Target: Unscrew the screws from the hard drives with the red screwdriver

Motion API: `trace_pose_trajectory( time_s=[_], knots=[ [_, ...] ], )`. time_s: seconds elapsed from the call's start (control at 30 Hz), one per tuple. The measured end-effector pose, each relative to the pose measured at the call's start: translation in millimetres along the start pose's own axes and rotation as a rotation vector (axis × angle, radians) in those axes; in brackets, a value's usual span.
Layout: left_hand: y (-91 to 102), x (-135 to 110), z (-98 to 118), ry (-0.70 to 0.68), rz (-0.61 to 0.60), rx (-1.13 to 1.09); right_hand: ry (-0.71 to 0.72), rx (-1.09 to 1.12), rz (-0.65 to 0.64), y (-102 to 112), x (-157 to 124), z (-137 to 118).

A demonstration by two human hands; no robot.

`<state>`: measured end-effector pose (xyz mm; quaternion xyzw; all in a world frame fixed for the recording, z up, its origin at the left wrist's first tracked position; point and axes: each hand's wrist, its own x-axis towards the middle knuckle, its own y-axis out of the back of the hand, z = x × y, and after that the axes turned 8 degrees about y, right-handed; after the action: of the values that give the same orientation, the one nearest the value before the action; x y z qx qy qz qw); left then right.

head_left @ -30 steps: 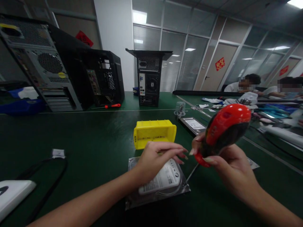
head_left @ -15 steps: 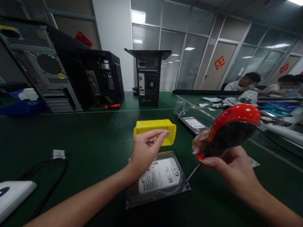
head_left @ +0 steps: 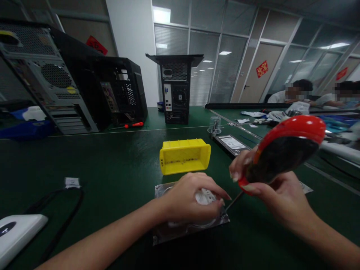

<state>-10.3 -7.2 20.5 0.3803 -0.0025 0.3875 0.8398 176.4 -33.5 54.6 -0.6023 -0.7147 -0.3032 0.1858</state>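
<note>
A glass-partitioned office lies behind a dark green worktop (head_left: 107,161). On its near middle rests a flat, rectangular, silver-grey metal hard drive (head_left: 194,227) with a white printed label; it lies slightly askew, much of its top hidden under the left hand. At its near right corner ends the thin metal shaft of a bulbous red-and-black screwdriver (head_left: 287,146), which slants up to the right.

The right hand (head_left: 284,195) is wrapped around the lower part of that handle, thumb on the near side, fingers on the left. The left hand (head_left: 194,198) arches over the drive, fingers curled, thumb and fingertips near the shaft; whether it pinches anything small cannot be told.

Just beyond the drive sits a yellow plastic bin (head_left: 182,144) with small dark bits inside. Farther right lie a second, black-edged hard drive with a white label (head_left: 232,143) and a clear plastic cup (head_left: 215,125). A black computer tower (head_left: 176,90) stands at the far middle, more cases (head_left: 75,75) at far left.
</note>
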Motion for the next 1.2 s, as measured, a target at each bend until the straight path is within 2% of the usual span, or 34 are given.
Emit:
trace_pose_trajectory(
  time_s=[0.1,0.2,0.3,0.4,0.53,0.77,1.2],
  knots=[
    [-8.7,0.6,4.3,0.008,0.037,0.029,-0.033,0.128,-0.047,-1.1,-0.5,-0.5],
    [-17.4,1.4,5.4,0.02,0.113,0.056,-0.062,0.171,-0.061,-4.0,-0.8,-1.3],
    [-20.6,1.4,6.3,0.008,0.137,0.095,-0.078,0.205,-0.061,-5.4,-0.4,-0.9],
    [-19.5,1.0,8.3,0.002,0.13,0.121,-0.04,0.239,-0.065,-3.2,-0.8,0.4],
    [-19.1,-0.1,8.8,-0.013,0.13,0.12,0.017,0.365,-0.151,0.8,-2.4,0.6],
    [-19.1,-1.0,5.9,-0.092,0.149,0.104,0.064,0.362,-0.207,0.7,-1.5,4.3],
    [-16.0,1.2,10.3,-0.094,0.064,0.155,0.058,0.251,-0.007,-4.7,0.2,3.2]
  ],
)
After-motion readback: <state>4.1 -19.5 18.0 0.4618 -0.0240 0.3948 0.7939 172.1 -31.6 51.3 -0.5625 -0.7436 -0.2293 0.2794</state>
